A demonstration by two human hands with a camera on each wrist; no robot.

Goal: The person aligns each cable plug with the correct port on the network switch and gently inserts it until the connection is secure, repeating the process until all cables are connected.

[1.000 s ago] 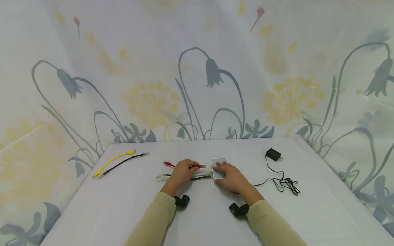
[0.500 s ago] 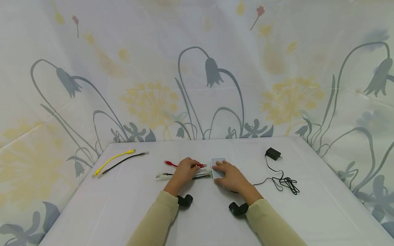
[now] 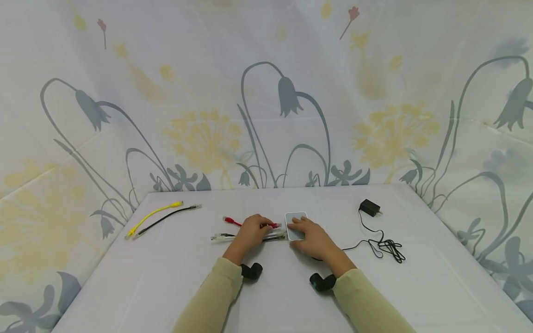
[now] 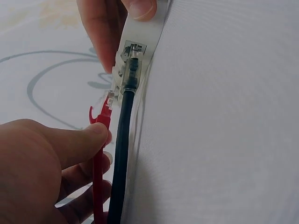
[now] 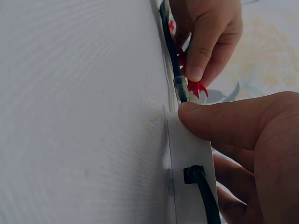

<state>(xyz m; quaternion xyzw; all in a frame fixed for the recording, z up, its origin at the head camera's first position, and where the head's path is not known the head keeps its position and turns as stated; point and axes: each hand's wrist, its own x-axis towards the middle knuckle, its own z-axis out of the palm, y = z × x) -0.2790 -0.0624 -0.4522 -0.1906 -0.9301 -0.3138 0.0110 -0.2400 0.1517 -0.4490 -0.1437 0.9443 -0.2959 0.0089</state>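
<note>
- Here, we saw the left hand (image 3: 249, 233) pinching a red cable (image 4: 99, 154) just behind its plug, thumb and fingers curled round it, near the middle of the table (image 3: 166, 277).
- The red plug sat just beside a white box (image 3: 295, 226), apart from its ports; the left wrist view showed it level with the box's side but not yet in.
- We saw the right hand (image 3: 314, 240) holding that white box, thumb pressed on one edge and fingers curled round the far side, steadying it on the table.
- A black cable (image 4: 122, 154) was already seated in a port of the box, running back alongside the red one; another black lead (image 5: 201, 191) was plugged into a different side.
- A yellow cable (image 3: 154, 215) and a thin black cable (image 3: 166, 217) lay together toward the far left corner, well apart from the hands.
- A black power adapter (image 3: 369, 208) with its tangled cord lay toward the far right side.
- We judged the main risk to be the red plug meeting the port crooked, since it sat tight against the seated black plug; forcing it could bend the clip.
- We also judged that a loose hold on the box could let it slide when pushed.
</note>
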